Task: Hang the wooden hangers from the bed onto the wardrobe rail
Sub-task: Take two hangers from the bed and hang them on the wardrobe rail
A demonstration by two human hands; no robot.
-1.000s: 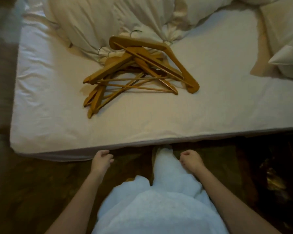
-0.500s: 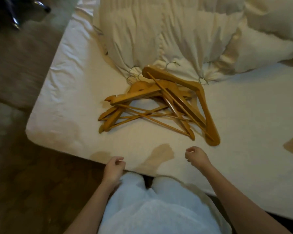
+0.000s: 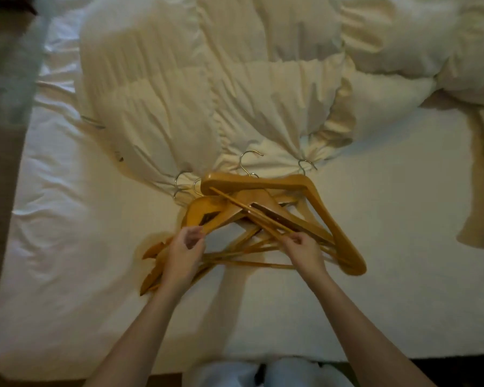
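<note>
Now the wooden hangers (image 3: 263,183) lie in a tangled pile on the bed (image 3: 67,219), touching the blanket (image 3: 207,93). The left hand (image 3: 183,254) curls round one end of the hangers; the right hand (image 3: 302,251) pinches a thin bar (image 3: 263,219). They are tangled, so lifting one may drag others off.

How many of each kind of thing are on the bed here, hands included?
wooden hangers: at least 5, going by the metal hooks; the pile is tangled
hands: 2, left hand and right hand, both at the pile
duvet: 1
total: at least 8
</note>
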